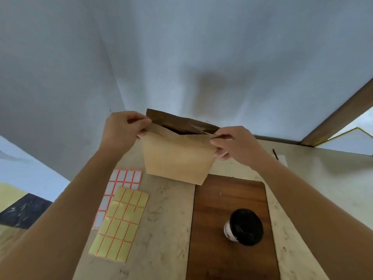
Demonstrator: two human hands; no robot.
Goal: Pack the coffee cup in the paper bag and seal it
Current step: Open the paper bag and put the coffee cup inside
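Currently you are opening the bag; the cup is not packed yet. Far left, two label sheets are lying flat on the pale table (167, 219): a white label sheet (121, 184) and, overlapping it, a yellow label sheet (121, 225). Your left hand (121, 130) is pinching the bag's left top corner, fingers curled round the edge. Centre, the paper bag (177, 158) is standing upright at the back, mouth partly parted and dark inside. Your right hand (234, 143) is pinching the right top edge, fingers curled on the paper. Lower right, the coffee cup (243, 227), black-lidded, is sitting on the dark wooden board (214, 209), well apart from the bag and untouched. Judgement: the mouth needs spreading wider, then one hand must free itself for the cup. Labels likely serve for sealing.
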